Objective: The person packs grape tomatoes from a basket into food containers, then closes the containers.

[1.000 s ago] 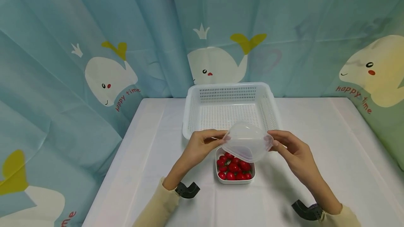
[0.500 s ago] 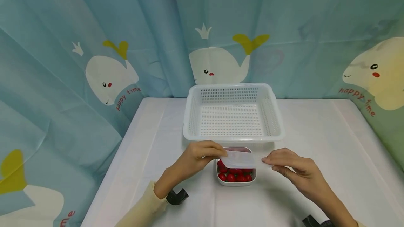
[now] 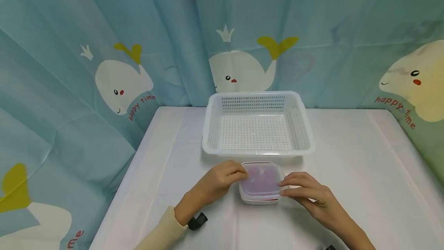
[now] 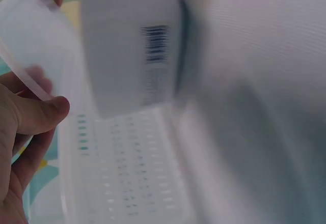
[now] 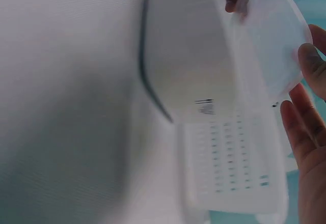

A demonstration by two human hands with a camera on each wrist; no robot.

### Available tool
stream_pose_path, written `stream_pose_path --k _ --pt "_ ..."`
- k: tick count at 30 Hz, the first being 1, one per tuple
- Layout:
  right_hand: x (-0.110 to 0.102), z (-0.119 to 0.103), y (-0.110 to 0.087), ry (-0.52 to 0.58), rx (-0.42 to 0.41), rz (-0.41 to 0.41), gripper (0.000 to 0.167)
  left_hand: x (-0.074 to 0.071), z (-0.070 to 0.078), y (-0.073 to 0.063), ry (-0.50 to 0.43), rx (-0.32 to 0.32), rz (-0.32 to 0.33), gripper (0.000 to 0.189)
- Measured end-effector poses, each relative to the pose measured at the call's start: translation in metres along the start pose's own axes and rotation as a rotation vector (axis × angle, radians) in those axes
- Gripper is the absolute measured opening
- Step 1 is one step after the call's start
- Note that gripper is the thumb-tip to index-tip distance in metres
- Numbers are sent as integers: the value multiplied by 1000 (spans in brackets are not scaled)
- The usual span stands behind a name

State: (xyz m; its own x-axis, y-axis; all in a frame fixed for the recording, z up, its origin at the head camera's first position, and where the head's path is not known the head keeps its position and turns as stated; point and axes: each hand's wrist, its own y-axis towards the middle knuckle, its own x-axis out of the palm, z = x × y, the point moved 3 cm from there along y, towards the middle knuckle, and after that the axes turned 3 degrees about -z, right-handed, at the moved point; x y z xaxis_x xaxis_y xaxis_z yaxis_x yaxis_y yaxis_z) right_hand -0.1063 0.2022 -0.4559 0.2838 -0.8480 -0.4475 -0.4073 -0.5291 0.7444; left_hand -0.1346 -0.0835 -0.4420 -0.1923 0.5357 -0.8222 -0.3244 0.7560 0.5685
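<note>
A translucent plastic lid (image 3: 261,180) lies over a small white food container (image 3: 261,202) in the head view. Cherry tomatoes show as blurred red shapes through it. My left hand (image 3: 219,179) pinches the lid's left edge; in the left wrist view the thumb and fingers of that hand (image 4: 28,127) grip the lid (image 4: 43,46). At the opposite edge, my right hand (image 3: 313,196) holds the lid with its fingertips. The right wrist view has the thumb of the right hand (image 5: 313,168) on the lid's rim (image 5: 275,46), fingers behind it.
Behind the container stands a white perforated plastic basket (image 3: 258,152), with nothing visible inside. A white cloth covers the table (image 3: 354,157). A blue-green curtain (image 3: 173,49) with whale prints hangs along the back and left.
The lid has gone from tilted above the container to flat over it, covering the tomatoes. Both hands have come down with it, and the right hand has moved slightly inward.
</note>
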Motion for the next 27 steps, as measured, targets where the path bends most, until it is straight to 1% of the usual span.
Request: stream_pose_path --k 6,10,13,17,21,25,27 --pt "12 9 -12 -60 29 -15 19 11 2 -6 94 -15 -37 16" --pt "15 13 -17 -93 42 -22 19 15 1 -7 110 -27 -42 14" --pt "17 15 -18 -114 36 -28 18 17 0 -8 118 -35 -37 14" --pt "20 15 -19 -151 33 -33 17 18 0 -11 119 -70 -25 15" --pt "22 15 -22 -187 52 -29 17 19 -1 -15 86 -129 -13 16" --pt "23 18 -24 -208 87 -29 18 22 -1 -20 46 -176 -15 21" --pt "23 19 -26 -209 108 -31 18 23 -1 -22 40 -196 -21 25"
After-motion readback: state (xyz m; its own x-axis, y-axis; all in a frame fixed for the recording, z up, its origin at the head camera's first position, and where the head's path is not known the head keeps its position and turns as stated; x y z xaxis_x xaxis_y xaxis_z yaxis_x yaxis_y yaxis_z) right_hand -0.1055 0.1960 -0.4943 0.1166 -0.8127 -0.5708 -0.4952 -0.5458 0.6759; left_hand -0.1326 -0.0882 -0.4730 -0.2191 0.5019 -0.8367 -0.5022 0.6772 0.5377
